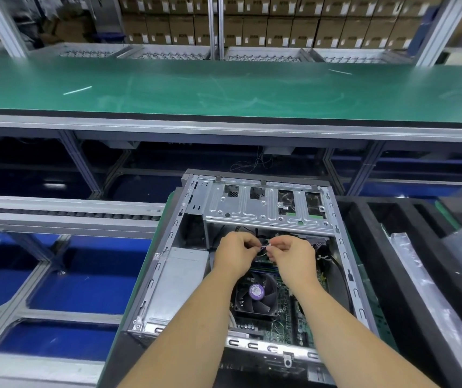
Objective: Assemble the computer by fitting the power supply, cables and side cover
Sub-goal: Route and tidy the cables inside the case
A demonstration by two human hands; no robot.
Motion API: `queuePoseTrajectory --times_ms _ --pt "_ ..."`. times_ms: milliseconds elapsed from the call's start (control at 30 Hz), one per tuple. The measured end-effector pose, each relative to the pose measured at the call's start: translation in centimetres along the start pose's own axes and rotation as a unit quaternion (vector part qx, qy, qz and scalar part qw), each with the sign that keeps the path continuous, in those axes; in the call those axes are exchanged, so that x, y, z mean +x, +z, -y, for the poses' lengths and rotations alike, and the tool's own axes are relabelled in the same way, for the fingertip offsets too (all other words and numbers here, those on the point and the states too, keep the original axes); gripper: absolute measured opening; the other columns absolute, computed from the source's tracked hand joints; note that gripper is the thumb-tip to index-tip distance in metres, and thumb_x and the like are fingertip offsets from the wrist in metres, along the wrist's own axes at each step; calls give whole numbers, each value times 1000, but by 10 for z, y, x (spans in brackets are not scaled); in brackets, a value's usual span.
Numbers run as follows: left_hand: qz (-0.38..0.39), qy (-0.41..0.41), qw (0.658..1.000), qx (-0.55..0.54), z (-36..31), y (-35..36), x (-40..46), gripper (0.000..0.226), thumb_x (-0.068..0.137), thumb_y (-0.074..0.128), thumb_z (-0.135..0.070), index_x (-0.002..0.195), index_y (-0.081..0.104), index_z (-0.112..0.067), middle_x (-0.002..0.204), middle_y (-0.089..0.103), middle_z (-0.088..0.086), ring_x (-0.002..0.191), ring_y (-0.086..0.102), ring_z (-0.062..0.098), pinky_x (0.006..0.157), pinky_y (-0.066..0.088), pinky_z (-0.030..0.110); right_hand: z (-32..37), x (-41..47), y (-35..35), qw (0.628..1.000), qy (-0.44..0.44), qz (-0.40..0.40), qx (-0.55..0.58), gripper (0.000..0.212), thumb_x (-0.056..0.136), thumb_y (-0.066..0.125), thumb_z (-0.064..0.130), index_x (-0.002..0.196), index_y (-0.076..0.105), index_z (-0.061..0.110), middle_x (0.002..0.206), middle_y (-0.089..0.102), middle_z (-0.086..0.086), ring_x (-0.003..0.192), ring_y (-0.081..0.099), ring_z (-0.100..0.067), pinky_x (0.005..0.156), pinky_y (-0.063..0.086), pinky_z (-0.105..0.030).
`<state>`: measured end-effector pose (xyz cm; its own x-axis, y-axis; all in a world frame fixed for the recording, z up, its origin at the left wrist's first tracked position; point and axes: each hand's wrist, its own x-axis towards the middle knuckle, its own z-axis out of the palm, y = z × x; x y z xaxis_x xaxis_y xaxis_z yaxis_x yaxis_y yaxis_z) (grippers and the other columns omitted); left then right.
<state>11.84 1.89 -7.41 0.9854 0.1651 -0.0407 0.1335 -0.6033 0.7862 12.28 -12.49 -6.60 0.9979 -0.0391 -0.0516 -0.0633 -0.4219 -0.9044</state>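
An open computer case (255, 275) is seen lying on its side on a green-topped surface (140, 298), its side cover off and its interior exposed. The frame is of bare grey metal, with slotted rails along both long edges. At the far end a silver drive cage (266, 205) is mounted, pierced by four rectangular openings. Along the left wall a plain grey power supply (179, 278) is seated inside the case. Nearer the camera a black cooler fan (256, 295) with a purple round label is fixed on a green motherboard (285, 317). A black cable (343, 273) is run along the right wall.

Above the fan, just below the drive cage, the left hand (235, 254) and the right hand (294, 261) are held close together. A thin pale cable piece (264, 247) is pinched between them: the fingers of each hand are curled and pressed together on one of its ends. What exactly it is cannot be told.

To the right, dark foam-lined trays (375, 219) are placed, and a clear plastic bag (431, 298) is laid in one. Beyond, a long green conveyor belt (224, 85) and stacked cardboard boxes (252, 21) are visible.
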Motion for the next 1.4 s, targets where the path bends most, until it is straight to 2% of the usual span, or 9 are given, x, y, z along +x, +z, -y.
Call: queuePoseTrajectory --times_ms 167,233,500,733,1000,1167,1267,1400 --pt "-30 16 996 86 -4 -2 -4 10 92 64 -24 96 73 -29 91 72 -11 83 63 11 72 56 32 0 -1 0 1000 -8 -1 -3 17 90 75 7 87 70 22 74 73 4 74 72 -12 83 61 -38" --pt "-39 10 994 103 -5 -1 -4 9 91 64 -26 96 71 -27 93 71 -9 85 64 14 73 57 34 -1 0 0 1000 -8 0 -5 20 90 75 8 85 68 26 76 73 3 77 72 -14 84 61 -39" --pt "-40 6 994 105 -7 -1 -5 2 88 66 -26 90 66 -27 84 65 -11 80 63 14 70 57 35 0 -1 1 1000 -9 3 -12 20 91 74 11 84 67 27 81 73 1 80 72 -16 85 60 -41" --pt "-27 34 994 100 -7 -2 -7 9 89 65 -23 95 70 -26 90 71 -8 83 64 18 72 56 36 2 -1 0 1000 -7 7 -13 19 90 75 10 85 68 27 84 73 1 83 72 -18 86 60 -42" --pt "-48 9 995 91 -8 -3 -6 9 92 61 -22 98 67 -21 93 71 -4 85 65 20 75 56 40 4 -4 -2 1000 -1 16 -15 15 91 73 8 93 69 22 85 72 0 84 71 -19 89 59 -42" --pt "-42 -61 995 71 -6 -2 -4 19 94 59 -26 105 59 -10 96 67 7 89 64 26 82 55 43 14 -8 -16 994 -5 -35 106 17 92 73 6 86 71 23 72 75 1 69 74 -12 77 63 -35" --pt "-14 -66 996 65 -6 -3 -5 16 89 60 -18 104 58 -12 97 67 5 91 63 25 84 55 43 22 -13 -21 972 4 -54 229 11 90 73 -1 87 73 10 73 75 -6 72 76 -22 74 64 -35" --pt "20 -60 995 74 -4 -4 -5 27 82 68 -15 108 62 -19 106 66 -1 95 61 21 85 54 36 30 -17 -24 931 -10 -87 354 10 89 72 -7 92 70 2 75 74 -12 75 76 -29 71 63 -32"
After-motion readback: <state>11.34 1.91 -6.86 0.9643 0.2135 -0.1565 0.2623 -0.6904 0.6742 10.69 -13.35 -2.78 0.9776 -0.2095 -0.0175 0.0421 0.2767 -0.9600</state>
